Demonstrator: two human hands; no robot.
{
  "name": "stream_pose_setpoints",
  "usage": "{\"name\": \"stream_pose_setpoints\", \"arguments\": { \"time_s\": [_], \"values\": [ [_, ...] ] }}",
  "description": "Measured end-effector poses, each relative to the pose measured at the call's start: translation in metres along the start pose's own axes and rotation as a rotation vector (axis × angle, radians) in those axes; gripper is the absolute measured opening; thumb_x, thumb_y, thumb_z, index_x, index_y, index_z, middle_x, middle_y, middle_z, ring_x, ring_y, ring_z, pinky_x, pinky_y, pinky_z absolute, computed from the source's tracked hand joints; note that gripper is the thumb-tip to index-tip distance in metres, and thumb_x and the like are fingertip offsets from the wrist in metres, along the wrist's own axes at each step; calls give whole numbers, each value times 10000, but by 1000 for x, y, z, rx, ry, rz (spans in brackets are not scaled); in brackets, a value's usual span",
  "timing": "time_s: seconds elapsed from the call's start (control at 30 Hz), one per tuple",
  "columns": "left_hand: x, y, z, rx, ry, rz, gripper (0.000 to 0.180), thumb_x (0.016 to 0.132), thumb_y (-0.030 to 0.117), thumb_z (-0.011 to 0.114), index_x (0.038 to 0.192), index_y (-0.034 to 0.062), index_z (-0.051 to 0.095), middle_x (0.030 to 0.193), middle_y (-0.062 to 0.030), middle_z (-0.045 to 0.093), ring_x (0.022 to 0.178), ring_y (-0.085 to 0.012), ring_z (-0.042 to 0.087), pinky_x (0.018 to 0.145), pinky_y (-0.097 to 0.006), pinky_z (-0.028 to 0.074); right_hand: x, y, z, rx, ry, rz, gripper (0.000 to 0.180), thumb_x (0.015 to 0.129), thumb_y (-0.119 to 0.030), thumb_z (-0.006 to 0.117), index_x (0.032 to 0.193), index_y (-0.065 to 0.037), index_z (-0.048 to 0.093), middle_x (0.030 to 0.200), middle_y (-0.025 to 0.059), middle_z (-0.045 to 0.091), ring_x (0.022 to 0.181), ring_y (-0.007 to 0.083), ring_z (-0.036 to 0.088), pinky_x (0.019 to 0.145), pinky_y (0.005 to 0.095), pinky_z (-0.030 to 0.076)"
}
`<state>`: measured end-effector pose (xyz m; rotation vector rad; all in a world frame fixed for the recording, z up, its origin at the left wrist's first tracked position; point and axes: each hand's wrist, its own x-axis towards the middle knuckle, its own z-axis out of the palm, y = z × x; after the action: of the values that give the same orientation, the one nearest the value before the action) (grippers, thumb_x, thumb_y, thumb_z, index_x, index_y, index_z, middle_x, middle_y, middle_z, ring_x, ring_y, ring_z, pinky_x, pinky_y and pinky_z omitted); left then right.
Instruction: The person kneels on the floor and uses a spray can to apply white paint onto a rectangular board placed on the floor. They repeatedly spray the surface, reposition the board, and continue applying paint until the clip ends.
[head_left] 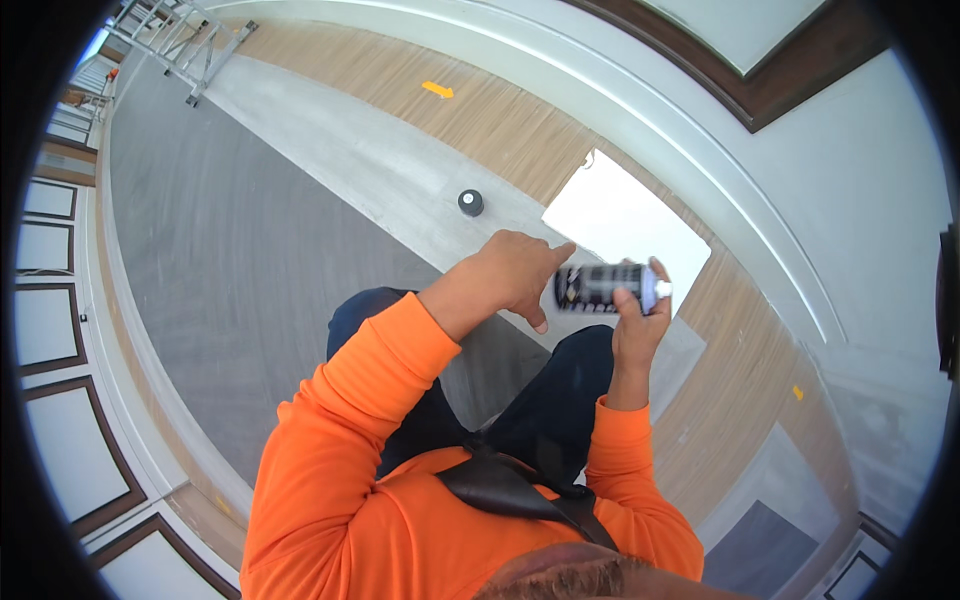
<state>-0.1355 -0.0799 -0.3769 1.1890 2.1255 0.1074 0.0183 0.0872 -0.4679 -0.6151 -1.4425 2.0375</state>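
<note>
Seen from above: a spray can [603, 287], dark with a white nozzle end, held lying sideways in the air above the floor [250, 250]. Right hand [634, 322] wrapped round the nozzle end, grip clamped on the can, thumb up along its side. Left hand [515, 275] set against the other end, fingers bent round the can's base, one finger stretched over its top; grip closed on the can too. Both arms in orange sleeves [370, 400], dark trousers [545, 400] below the hands. Right behind the can on the floor, a white sheet [620, 215], lying where the wood strip met the grey strip. Just left of the sheet, a small round black cap [471, 202], standing alone. Farther off, near the floor's far left corner, a metal ladder [185, 40]. A small yellow mark [437, 90] stuck on the wood strip.
</note>
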Motion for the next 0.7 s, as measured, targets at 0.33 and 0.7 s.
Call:
{"name": "stream_pose_setpoints", "arguments": {
  "time_s": [0.33,0.7],
  "values": [
    [3,10,-5,-32,-3,53,1274,584,438,963,1592,27,301,1172,-165,695,1059,-321,698,870,-403,556,1,-26,5,-403,42,-79,646,759,-26,853,1326,4,546,1220,161,666,1053,199,663,948,333,544],
    [-1,19,2,-179,55,135,1253,595,449,955,1578,8,314,1141,-219,723,1070,-387,694,885,-426,547,-6,-16,-4,-90,-199,-205,894,714,-114,900,1454,-72,400,1283,207,631,1156,245,636,1023,376,513]
  ]
}}
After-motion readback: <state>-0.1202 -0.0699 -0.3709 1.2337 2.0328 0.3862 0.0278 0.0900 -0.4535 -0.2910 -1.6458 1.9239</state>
